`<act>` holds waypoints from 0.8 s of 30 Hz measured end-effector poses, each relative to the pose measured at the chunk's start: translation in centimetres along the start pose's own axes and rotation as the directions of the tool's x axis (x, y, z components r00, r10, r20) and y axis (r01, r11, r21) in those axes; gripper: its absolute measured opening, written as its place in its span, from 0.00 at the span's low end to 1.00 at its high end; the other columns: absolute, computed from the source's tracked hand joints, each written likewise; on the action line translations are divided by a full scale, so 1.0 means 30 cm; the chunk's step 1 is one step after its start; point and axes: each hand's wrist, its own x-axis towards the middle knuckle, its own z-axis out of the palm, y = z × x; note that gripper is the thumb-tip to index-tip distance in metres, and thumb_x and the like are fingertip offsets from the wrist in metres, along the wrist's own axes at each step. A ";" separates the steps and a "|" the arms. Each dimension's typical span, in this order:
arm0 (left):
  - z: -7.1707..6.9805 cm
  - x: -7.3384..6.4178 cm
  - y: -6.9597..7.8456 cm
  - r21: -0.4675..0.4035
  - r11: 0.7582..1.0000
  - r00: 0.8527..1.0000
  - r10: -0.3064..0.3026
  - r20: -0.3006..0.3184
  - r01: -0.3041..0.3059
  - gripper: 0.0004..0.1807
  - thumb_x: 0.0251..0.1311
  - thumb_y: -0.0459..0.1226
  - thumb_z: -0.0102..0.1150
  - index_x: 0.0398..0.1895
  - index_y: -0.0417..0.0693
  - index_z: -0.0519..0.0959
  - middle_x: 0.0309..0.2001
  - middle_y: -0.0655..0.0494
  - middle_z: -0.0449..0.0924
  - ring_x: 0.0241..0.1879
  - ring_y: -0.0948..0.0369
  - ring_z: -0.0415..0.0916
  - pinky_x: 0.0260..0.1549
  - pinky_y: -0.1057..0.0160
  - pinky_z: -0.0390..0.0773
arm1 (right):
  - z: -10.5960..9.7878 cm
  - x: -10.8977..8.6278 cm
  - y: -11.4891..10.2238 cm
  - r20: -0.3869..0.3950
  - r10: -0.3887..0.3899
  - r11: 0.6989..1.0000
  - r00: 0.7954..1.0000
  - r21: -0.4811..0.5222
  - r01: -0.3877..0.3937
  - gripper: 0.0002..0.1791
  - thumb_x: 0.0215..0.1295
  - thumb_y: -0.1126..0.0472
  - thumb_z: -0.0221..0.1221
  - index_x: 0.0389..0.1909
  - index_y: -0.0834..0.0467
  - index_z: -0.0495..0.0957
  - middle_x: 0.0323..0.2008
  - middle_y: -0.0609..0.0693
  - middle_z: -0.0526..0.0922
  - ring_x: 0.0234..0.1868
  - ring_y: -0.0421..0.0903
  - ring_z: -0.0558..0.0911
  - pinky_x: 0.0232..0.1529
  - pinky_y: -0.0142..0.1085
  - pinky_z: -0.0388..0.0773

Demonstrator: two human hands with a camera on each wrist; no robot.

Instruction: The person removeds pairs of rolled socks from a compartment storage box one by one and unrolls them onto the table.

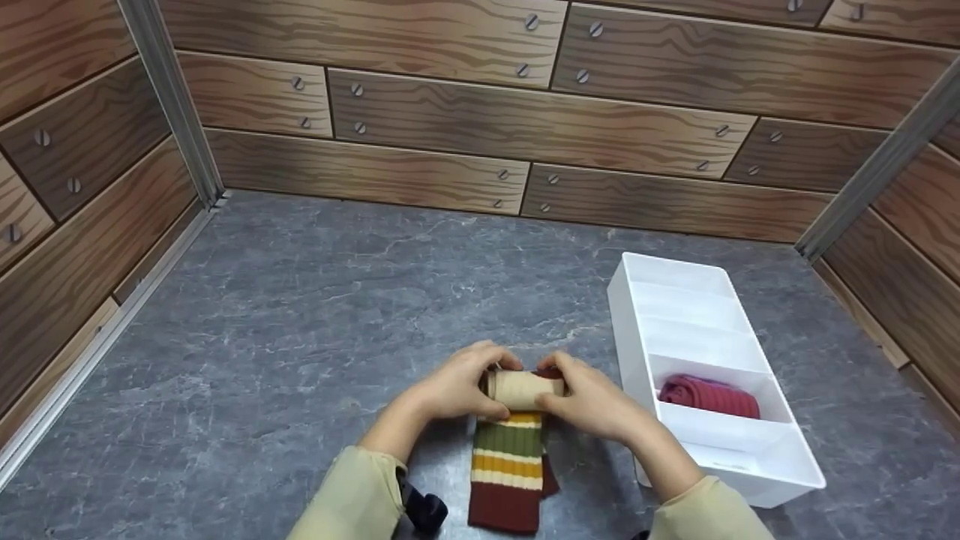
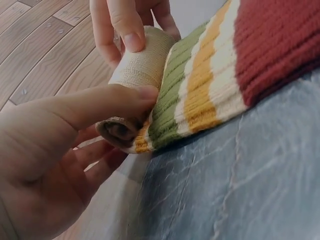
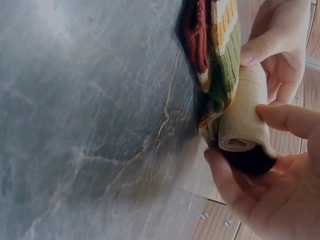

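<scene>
A knitted striped sock (image 1: 507, 465) in dark red, cream, mustard and green lies on the table, its far part rolled into a cream roll (image 1: 521, 391). My left hand (image 1: 466, 381) grips the roll's left end, thumb on the near side and fingers curled over the far side. At the opposite end, my right hand (image 1: 592, 394) holds the roll the same way. The flat ribbed leg stretches toward me, with a dark red piece (image 1: 550, 478) showing from under its right edge. In the right wrist view, the roll's spiral end (image 3: 237, 144) faces the camera between thumb and fingers.
To the right stands a white divided box (image 1: 626, 330) with several compartments. One compartment holds a rolled dark red ribbed sock (image 1: 709, 396). Wood-patterned walls (image 1: 450, 142) enclose the grey marbled table (image 1: 315, 315) at the back and both sides.
</scene>
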 end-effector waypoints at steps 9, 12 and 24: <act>-0.015 0.004 -0.009 0.012 0.999 0.999 -0.030 -0.023 0.030 0.26 0.50 0.41 0.70 0.54 0.45 0.78 0.47 0.56 0.72 0.46 0.59 0.69 0.47 0.61 0.71 | 0.027 0.015 -0.001 -0.112 -0.087 0.994 0.990 -0.077 0.078 0.29 0.39 0.70 0.71 0.49 0.62 0.75 0.48 0.57 0.74 0.51 0.59 0.72 0.52 0.54 0.69; -0.018 0.007 -0.012 -0.003 0.999 0.999 -0.038 -0.039 0.038 0.25 0.50 0.41 0.70 0.53 0.44 0.77 0.46 0.54 0.74 0.45 0.58 0.71 0.46 0.60 0.73 | 0.033 0.023 0.002 -0.147 -0.108 0.991 0.983 -0.088 0.096 0.26 0.38 0.74 0.69 0.44 0.61 0.77 0.46 0.57 0.72 0.49 0.60 0.71 0.51 0.54 0.69; -0.018 0.020 -0.012 -0.001 1.000 0.999 -0.006 -0.039 0.006 0.33 0.43 0.38 0.76 0.55 0.45 0.75 0.50 0.53 0.72 0.48 0.58 0.71 0.49 0.61 0.72 | 0.040 0.045 0.008 -0.187 -0.125 0.980 0.974 -0.174 0.093 0.23 0.39 0.73 0.68 0.43 0.61 0.81 0.43 0.56 0.72 0.45 0.59 0.69 0.48 0.52 0.69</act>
